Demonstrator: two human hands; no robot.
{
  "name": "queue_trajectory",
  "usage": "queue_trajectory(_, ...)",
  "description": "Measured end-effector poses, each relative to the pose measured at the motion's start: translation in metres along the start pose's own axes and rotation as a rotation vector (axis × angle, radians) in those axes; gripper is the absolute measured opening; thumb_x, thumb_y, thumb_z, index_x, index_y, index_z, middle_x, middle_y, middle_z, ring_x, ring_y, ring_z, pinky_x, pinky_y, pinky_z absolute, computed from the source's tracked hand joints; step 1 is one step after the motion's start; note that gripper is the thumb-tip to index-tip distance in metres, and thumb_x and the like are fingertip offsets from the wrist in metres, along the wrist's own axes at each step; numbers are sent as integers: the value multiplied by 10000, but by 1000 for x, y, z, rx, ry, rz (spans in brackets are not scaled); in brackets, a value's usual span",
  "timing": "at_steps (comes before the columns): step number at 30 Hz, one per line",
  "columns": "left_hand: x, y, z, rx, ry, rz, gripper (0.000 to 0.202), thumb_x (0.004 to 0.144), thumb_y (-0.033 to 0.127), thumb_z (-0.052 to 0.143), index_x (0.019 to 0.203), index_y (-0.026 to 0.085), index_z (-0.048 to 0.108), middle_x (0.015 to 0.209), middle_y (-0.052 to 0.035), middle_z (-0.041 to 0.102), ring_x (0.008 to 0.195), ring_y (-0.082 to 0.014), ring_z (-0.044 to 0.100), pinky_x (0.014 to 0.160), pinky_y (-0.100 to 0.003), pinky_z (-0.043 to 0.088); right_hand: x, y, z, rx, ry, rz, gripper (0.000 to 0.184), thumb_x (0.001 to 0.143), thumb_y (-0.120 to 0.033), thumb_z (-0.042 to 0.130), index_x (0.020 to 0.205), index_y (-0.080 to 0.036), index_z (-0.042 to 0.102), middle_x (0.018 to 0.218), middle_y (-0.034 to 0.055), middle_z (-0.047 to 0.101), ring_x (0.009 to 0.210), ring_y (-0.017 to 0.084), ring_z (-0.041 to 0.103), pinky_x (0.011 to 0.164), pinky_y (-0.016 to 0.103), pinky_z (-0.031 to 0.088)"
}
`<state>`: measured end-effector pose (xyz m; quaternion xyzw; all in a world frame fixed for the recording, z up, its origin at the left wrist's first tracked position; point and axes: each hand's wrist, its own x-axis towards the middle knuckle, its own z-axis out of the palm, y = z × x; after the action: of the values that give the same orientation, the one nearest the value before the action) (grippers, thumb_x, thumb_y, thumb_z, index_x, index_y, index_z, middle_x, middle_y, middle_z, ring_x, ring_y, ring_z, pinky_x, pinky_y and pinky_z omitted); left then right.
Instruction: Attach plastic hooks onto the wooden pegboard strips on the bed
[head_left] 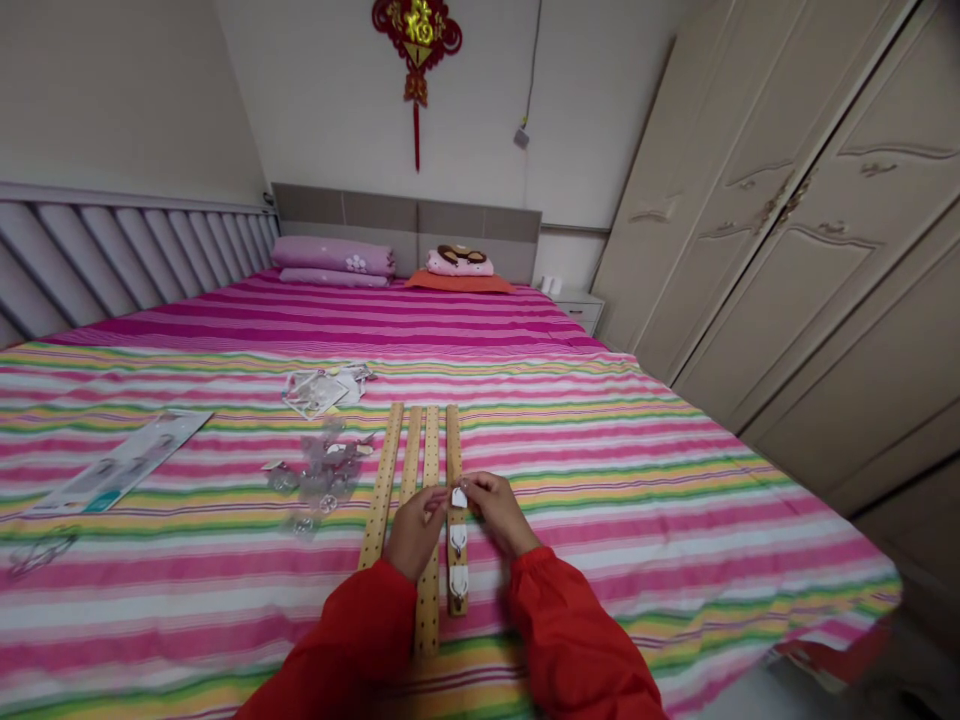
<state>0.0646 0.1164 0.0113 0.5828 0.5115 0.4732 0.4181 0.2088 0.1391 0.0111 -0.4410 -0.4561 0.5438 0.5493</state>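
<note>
My right hand (498, 512) pinches the top of a small white hook-like piece (459, 498) on the rightmost wooden strip (453, 440). From the other side, the fingertips of my left hand (414, 530) are closed at the strip's left edge, by the same piece; what they grip is too small to make out. Lower on that strip sit two more white pieces, an upper one (457, 539) and a lower one (459, 581), each with a metal loop at its bottom. To the left, several perforated wooden strips (431, 450) lie side by side, partly hidden under my left hand and sleeve.
Clear plastic packets (328, 480) with small items lie left of the strips, with more packaging (319, 390) behind them. Farther left are a long blister card (124, 465) and a thin wire-like item (43, 550). Everything rests on a striped bedspread (675, 560); wardrobes (787, 250) stand right.
</note>
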Motion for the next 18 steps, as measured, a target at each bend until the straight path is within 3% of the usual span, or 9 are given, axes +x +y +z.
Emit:
queue_trajectory(3,-1,8,3,-203,-1,-100,358,618,320,732,925,150,660,891,-79,718,876,-210,669,838,-349,516,-6,-5,3,103,28,34,241,637,-376,740,662,-144,681,484,-37,565,414,67,425,429,203,313)
queue_trajectory(9,2,15,5,-473,28,-332,566,438,290,873,916,115,623,878,-108,712,817,-213,680,812,-363,527,-15,-7,14,222,132,76,242,598,-345,763,666,-155,629,481,-21,608,425,99,552,463,208,453)
queue_trajectory(12,0,19,5,-457,38,-316,562,418,258,883,901,117,632,884,-97,712,833,-200,674,794,-329,533,-19,-6,16,230,153,66,243,578,-324,771,651,-158,610,466,-32,603,394,94,544,454,210,471)
queue_trajectory(18,0,23,9,-431,-127,-207,422,568,417,793,839,121,663,767,-43,701,727,-168,657,731,-311,535,-22,-9,15,189,98,49,286,596,-369,777,684,-156,606,487,-21,625,416,105,563,447,216,468)
